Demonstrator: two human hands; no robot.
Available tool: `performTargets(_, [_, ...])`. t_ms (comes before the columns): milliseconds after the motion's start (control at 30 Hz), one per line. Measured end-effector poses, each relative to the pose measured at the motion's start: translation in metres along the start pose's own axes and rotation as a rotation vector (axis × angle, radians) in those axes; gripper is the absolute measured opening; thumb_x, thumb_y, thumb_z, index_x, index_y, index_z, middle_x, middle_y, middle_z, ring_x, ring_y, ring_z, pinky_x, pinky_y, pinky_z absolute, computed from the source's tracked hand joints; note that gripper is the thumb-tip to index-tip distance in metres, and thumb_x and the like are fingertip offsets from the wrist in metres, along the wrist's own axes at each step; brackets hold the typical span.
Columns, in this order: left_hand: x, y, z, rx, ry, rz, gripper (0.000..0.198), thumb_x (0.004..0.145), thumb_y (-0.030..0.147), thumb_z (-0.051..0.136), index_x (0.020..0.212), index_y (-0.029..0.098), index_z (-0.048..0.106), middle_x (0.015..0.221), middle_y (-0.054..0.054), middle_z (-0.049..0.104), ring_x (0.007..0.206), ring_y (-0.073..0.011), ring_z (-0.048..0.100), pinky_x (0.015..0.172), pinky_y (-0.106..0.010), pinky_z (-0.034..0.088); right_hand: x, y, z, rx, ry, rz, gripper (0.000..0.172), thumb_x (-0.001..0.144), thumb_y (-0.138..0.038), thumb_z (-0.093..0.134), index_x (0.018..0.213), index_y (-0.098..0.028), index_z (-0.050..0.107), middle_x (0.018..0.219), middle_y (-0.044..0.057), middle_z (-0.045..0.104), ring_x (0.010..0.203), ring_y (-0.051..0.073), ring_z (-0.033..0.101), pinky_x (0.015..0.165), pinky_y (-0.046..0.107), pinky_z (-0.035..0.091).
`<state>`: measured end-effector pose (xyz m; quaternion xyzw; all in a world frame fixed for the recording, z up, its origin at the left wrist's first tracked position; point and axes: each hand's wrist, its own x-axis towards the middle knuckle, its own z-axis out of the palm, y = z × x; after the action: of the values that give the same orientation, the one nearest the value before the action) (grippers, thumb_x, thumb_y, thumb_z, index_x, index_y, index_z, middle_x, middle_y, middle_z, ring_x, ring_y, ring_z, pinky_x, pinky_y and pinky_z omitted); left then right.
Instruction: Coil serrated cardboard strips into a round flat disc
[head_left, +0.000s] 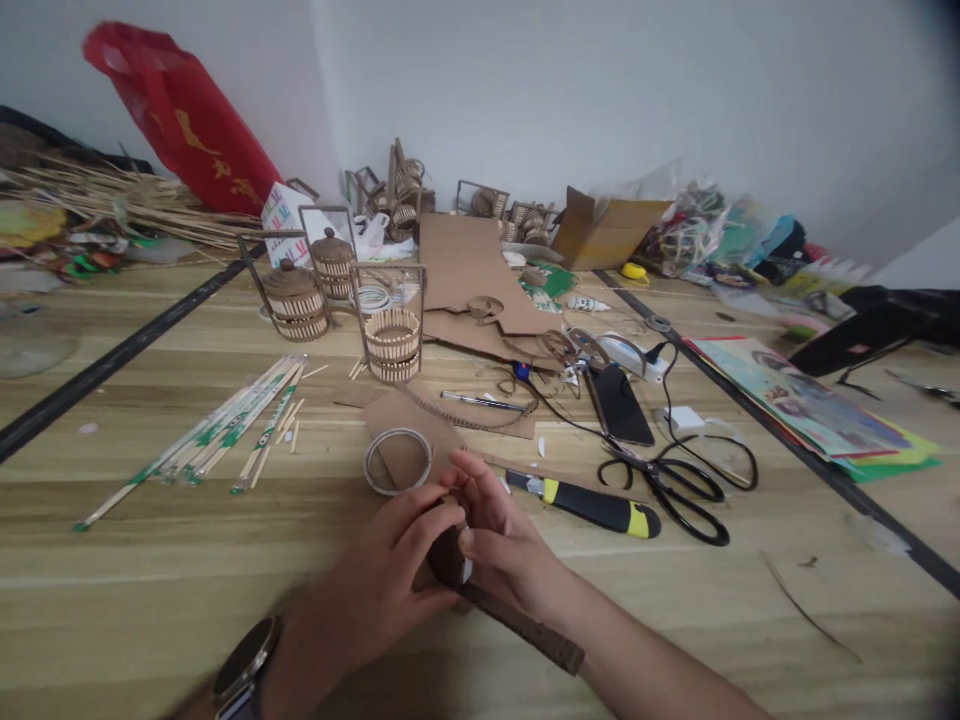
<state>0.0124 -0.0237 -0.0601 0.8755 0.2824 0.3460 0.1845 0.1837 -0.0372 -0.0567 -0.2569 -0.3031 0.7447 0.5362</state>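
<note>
Both of my hands meet at the front middle of the table, around a small round brown cardboard piece (pixel 448 556). My left hand (pixel 397 555) has its fingers curled over the far side of the piece. My right hand (pixel 510 540) grips it from the right, thumb pressed on its edge. A brown cardboard strip (pixel 529 628) trails from the piece toward my right wrist. Just beyond my hands lies a white tape ring (pixel 366 470) on a flat cardboard piece (pixel 386 405). A yellow and black utility knife (pixel 600 507) rests to the right of my right hand.
Black scissors (pixel 675 490), a phone (pixel 621 405) and cables lie at the right. Wrapped wooden sticks (pixel 225 425) are at the left. A small handled stick bucket (pixel 393 345) stands behind the tape, with lidded ones (pixel 294 305) further left. Cardboard sheets (pixel 465 260) lie behind.
</note>
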Motion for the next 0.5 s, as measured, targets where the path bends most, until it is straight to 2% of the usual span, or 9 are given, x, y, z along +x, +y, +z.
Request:
performTargets(100, [0.0, 0.0, 0.001, -0.002, -0.009, 0.02, 0.065, 0.08, 0.016, 0.076, 0.135, 0.027, 0.042, 0.129, -0.013, 0.061, 0.118, -0.0298, 0.062, 0.099, -0.044, 0.056, -0.001, 0.004, -0.001, -0.005, 0.024, -0.002, 0.059, 0.062, -0.028, 0.091, 0.116, -0.033, 0.069, 0.11, 0.002, 0.059, 0.092, 0.016, 0.055, 0.079, 0.026, 0.047])
performTargets(167, [-0.001, -0.001, 0.001, -0.022, 0.016, 0.003, 0.065, 0.08, 0.017, 0.075, 0.135, 0.027, 0.043, 0.129, -0.013, 0.06, 0.119, -0.0297, 0.061, 0.099, -0.044, 0.055, -0.001, 0.005, -0.005, -0.096, 0.006, -0.041, 0.055, 0.068, -0.036, 0.089, 0.119, -0.032, 0.067, 0.111, 0.003, 0.06, 0.095, 0.018, 0.057, 0.082, 0.028, 0.048])
performTargets(300, [-0.001, -0.002, 0.0, -0.049, 0.017, -0.016, 0.064, 0.081, 0.016, 0.074, 0.136, 0.031, 0.045, 0.133, -0.011, 0.055, 0.118, -0.028, 0.061, 0.095, -0.041, 0.057, -0.001, 0.0, -0.015, -0.581, -0.037, -0.297, 0.052, 0.08, -0.045, 0.08, 0.127, -0.032, 0.06, 0.117, 0.006, 0.059, 0.104, 0.022, 0.057, 0.091, 0.034, 0.047])
performTargets(400, [0.0, -0.001, -0.003, -0.051, -0.024, -0.009, 0.059, 0.083, 0.017, 0.074, 0.134, 0.032, 0.048, 0.131, -0.01, 0.053, 0.112, -0.026, 0.062, 0.091, -0.038, 0.058, 0.0, -0.009, -0.019, -0.922, -0.103, -0.513, 0.059, 0.083, -0.052, 0.075, 0.133, -0.031, 0.054, 0.113, 0.006, 0.06, 0.1, 0.023, 0.059, 0.089, 0.036, 0.048])
performTargets(500, [0.002, -0.001, -0.004, -0.068, -0.045, -0.034, 0.051, 0.084, 0.021, 0.073, 0.129, 0.03, 0.051, 0.127, -0.011, 0.053, 0.112, -0.0265, 0.062, 0.09, -0.038, 0.058, 0.002, -0.014, -0.021, -1.095, -0.169, -0.568, 0.06, 0.085, -0.058, 0.068, 0.135, -0.029, 0.051, 0.111, 0.007, 0.062, 0.102, 0.024, 0.06, 0.09, 0.037, 0.049])
